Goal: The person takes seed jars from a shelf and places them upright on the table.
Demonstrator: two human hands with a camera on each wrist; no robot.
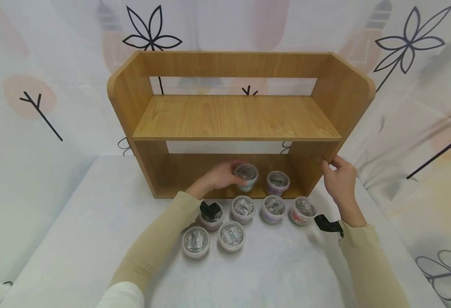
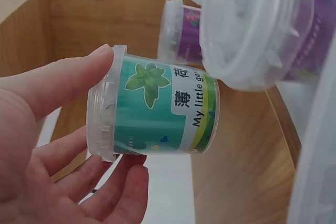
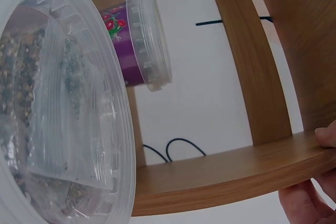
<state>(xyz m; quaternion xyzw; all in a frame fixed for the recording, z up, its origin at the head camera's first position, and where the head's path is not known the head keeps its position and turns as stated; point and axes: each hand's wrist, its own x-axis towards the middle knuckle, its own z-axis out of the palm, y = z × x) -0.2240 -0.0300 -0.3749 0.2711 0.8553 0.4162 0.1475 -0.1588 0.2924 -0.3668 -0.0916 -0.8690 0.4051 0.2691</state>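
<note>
My left hand (image 1: 220, 174) grips a small teal planting tub (image 1: 247, 176) at the front of the lower shelf. In the left wrist view the tub (image 2: 157, 106) shows a mint leaf and "My little garden" on its label, with thumb and fingers around its clear lid. A purple tub (image 1: 278, 183) stands just right of it on the lower shelf. With my right hand (image 1: 340, 177) I hold the right side panel of the wooden shelf unit (image 1: 237, 117), thumb on the inner face and fingers behind. That panel's edge (image 3: 236, 182) also appears in the right wrist view.
Several lidded tubs stand on the white table (image 1: 271, 273) before the shelf, among them a red-labelled tub (image 1: 302, 211) at the right and a tub (image 1: 196, 242) nearest at the left. Part of one tub (image 1: 211, 217) is hidden by the left wrist's black strap.
</note>
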